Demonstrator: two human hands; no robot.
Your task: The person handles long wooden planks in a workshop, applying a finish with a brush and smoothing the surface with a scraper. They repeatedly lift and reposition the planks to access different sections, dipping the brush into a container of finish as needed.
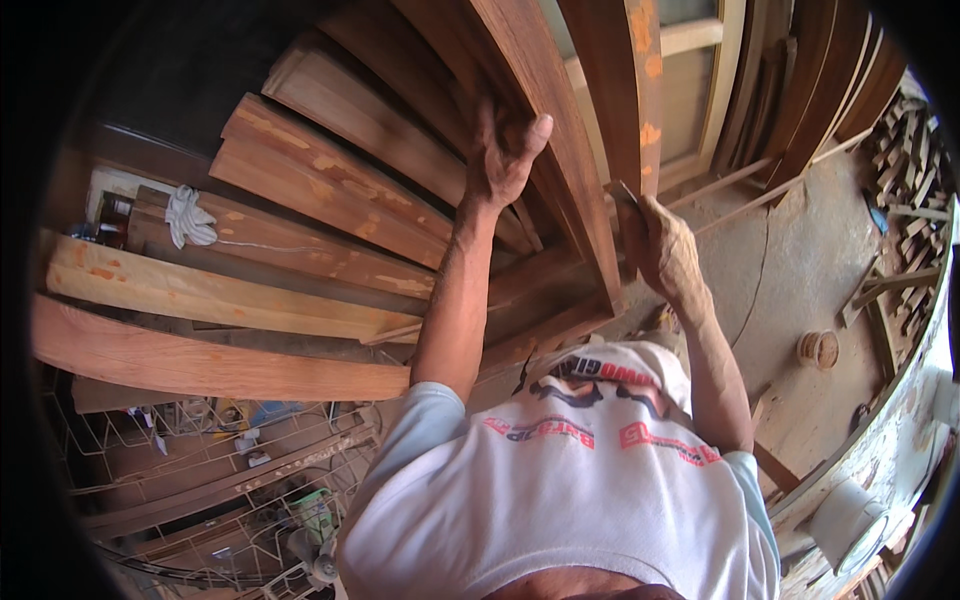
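My left hand (497,168) is at the edge of a tall dark-brown wooden board (560,140). Its thumb lies across the edge, and the fingers curl down into shadow on the far side, partly hidden. To the right, my right hand (665,250) is closed round a thin, flat, dark-edged tool (624,192) whose kind I cannot make out. This tool is close to the lower part of another upright board (645,90) that carries orange filler patches. Between the hands, the brown board runs down to a corner joint with a lower rail (550,335).
Several long boards with orange patches (330,165) fan out at left, a white rag (188,217) on one. A wire rack (250,500) stands lower left. A small round tub (818,349) sits on the concrete floor at right. Beyond it lie stacked wood offcuts (910,170).
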